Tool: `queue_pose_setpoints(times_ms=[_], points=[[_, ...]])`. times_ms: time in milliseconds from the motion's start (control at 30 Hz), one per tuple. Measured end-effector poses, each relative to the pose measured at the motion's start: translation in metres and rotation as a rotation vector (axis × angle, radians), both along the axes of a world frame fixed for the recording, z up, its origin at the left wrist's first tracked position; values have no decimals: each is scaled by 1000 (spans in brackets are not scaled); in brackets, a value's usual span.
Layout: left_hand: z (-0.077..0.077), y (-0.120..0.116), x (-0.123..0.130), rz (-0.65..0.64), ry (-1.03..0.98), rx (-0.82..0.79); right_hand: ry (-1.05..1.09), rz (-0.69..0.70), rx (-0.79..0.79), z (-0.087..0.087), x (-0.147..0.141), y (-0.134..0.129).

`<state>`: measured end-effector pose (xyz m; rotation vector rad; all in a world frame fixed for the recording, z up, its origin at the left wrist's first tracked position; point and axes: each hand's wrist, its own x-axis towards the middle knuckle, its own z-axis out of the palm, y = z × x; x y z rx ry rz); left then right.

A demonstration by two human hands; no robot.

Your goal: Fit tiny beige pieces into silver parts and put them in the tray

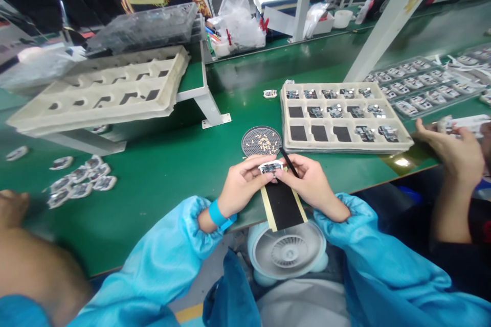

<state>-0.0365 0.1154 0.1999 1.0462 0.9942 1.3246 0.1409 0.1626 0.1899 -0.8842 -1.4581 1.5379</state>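
Between my two hands is a small white-rimmed part with a dark circuit board (270,167). My left hand (245,184) pinches its left side, thumb at the lower edge. My right hand (310,184) has its fingertips on the right side and also holds a thin black tool (288,161) that slants up to the left. Beneath the hands a black strip with pale yellow edges (284,207) hangs over the table's front edge. Just beyond them lies a round grey dish (247,142) with many tiny pale pieces (264,140).
A cream compartment tray (347,146) with circuit boards stands right of the dish. Assembled white units (80,174) lie at left, near a raised shelf with another tray (95,117). Other people's hands are at far left (13,208) and right (454,156). A fan (289,250) is below.
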Motion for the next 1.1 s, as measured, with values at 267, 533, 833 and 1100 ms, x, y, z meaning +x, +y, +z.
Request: queue_pose_setpoints(times_ms=[267, 533, 833, 1100], points=[[-13, -1, -3, 34, 266, 19, -33, -41, -10, 1, -2, 2], [-4, -7, -1, 108, 305, 46, -12, -9, 5, 3, -4, -4], [-2, -7, 7, 164, 157, -41, 3, -3, -63, -1, -10, -3], [-3, -8, 3, 150, 351, 134, -32, -16, 91, 2, -2, -3]])
